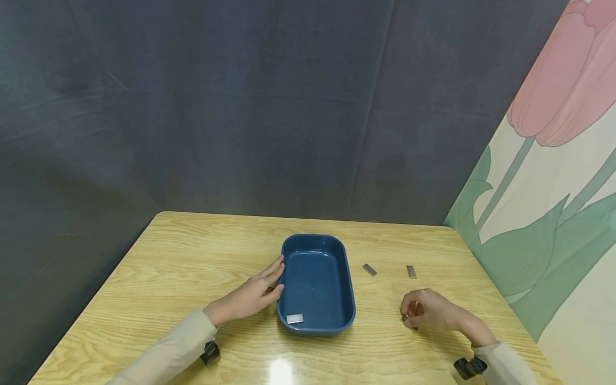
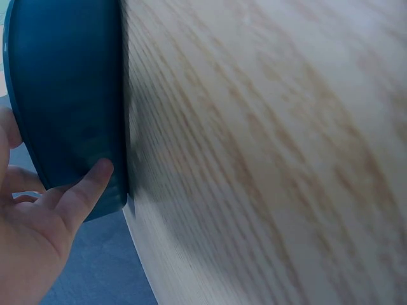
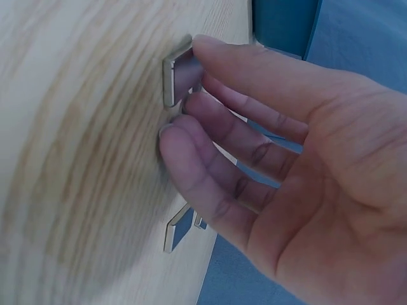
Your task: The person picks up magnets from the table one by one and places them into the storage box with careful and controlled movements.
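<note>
A deep blue plastic tray [image 1: 315, 283] stands on the table, with one small silver rectangular block [image 1: 295, 318] lying in its near left corner. My left hand [image 1: 250, 297] rests against the tray's left side, its fingers extended along the wall and rim. Over to the right, my right hand [image 1: 430, 309] is down at the tabletop. Its thumb and curled fingers pinch a small flat metal block [image 3: 183, 76] by its edges, close over the wood in the right wrist view; the head view mostly hides this block behind the fingers.
Two more metal blocks lie on the wooden table [image 1: 207, 251], one block [image 1: 369, 269] just right of the tray and another block [image 1: 411, 271] beyond my right hand. A dark curtain [image 1: 240, 117] hangs behind the table, and a flower-painted wall [image 1: 539, 224] borders its right side.
</note>
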Demonstrator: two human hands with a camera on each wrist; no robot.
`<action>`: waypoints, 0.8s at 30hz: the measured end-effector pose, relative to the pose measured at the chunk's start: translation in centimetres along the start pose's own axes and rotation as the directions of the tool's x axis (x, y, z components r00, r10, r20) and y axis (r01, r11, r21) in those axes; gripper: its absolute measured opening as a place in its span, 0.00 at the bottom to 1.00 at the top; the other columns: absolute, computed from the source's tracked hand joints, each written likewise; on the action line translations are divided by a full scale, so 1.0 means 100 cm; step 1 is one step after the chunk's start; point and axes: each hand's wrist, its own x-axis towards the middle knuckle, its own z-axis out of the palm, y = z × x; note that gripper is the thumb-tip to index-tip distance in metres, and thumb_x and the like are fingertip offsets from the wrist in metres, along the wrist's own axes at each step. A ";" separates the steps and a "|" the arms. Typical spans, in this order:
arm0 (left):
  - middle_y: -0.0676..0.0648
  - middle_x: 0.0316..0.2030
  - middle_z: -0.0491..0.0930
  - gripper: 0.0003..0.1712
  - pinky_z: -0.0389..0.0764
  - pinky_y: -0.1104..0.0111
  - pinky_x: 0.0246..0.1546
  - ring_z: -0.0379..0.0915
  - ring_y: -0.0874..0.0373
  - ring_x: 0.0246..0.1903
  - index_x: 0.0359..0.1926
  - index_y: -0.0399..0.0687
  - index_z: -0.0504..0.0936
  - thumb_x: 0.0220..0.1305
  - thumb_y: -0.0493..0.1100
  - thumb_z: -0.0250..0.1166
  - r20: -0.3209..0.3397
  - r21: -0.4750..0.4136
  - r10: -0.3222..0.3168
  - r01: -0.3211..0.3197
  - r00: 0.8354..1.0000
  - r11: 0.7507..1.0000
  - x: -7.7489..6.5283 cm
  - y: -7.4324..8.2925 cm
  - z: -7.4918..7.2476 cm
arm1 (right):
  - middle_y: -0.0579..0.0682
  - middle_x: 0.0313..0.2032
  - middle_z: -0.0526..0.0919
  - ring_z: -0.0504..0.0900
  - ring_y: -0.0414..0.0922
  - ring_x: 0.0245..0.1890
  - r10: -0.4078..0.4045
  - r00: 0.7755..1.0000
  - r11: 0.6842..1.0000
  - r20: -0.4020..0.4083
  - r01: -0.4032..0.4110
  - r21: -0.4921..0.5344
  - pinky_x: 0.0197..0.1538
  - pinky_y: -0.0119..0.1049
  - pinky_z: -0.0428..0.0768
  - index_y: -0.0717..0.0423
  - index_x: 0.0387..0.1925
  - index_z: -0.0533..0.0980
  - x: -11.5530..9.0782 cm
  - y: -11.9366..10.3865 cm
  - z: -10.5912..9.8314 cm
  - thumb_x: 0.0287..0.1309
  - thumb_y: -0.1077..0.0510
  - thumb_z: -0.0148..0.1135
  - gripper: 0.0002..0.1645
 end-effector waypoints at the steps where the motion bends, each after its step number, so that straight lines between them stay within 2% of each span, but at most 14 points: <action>1: 0.40 0.77 0.38 0.34 0.74 0.61 0.58 0.60 0.49 0.68 0.74 0.31 0.51 0.79 0.45 0.50 0.001 0.000 -0.001 0.001 1.000 1.000 0.000 0.000 0.000 | 0.46 0.28 0.81 0.78 0.37 0.24 0.007 1.000 1.000 0.001 -0.007 0.006 0.26 0.33 0.80 0.60 0.35 0.79 0.000 0.000 0.000 0.58 0.63 0.70 0.06; 13: 0.40 0.78 0.39 0.34 0.75 0.62 0.57 0.60 0.50 0.68 0.75 0.31 0.51 0.79 0.45 0.50 -0.003 0.003 -0.009 0.009 1.000 1.000 0.000 0.000 0.000 | 0.43 0.27 0.79 0.75 0.35 0.24 0.085 0.996 0.996 0.037 -0.084 -0.024 0.28 0.31 0.77 0.58 0.33 0.77 0.005 -0.002 0.001 0.57 0.64 0.70 0.07; 19: 0.40 0.78 0.39 0.34 0.73 0.60 0.60 0.55 0.48 0.70 0.75 0.32 0.51 0.79 0.46 0.50 -0.005 0.003 -0.012 0.012 1.000 1.000 0.000 -0.001 0.001 | 0.43 0.26 0.78 0.73 0.35 0.24 0.090 0.994 0.996 0.056 -0.088 -0.028 0.28 0.30 0.74 0.58 0.32 0.75 0.007 -0.003 0.001 0.56 0.64 0.70 0.08; 24: 0.40 0.78 0.38 0.34 0.73 0.60 0.59 0.56 0.49 0.70 0.75 0.31 0.51 0.79 0.45 0.50 -0.004 -0.001 -0.007 0.007 1.000 1.000 0.000 -0.001 0.001 | 0.42 0.26 0.77 0.72 0.35 0.25 0.091 0.994 0.995 0.058 -0.088 -0.042 0.27 0.30 0.73 0.58 0.31 0.75 0.008 -0.004 0.001 0.57 0.64 0.70 0.09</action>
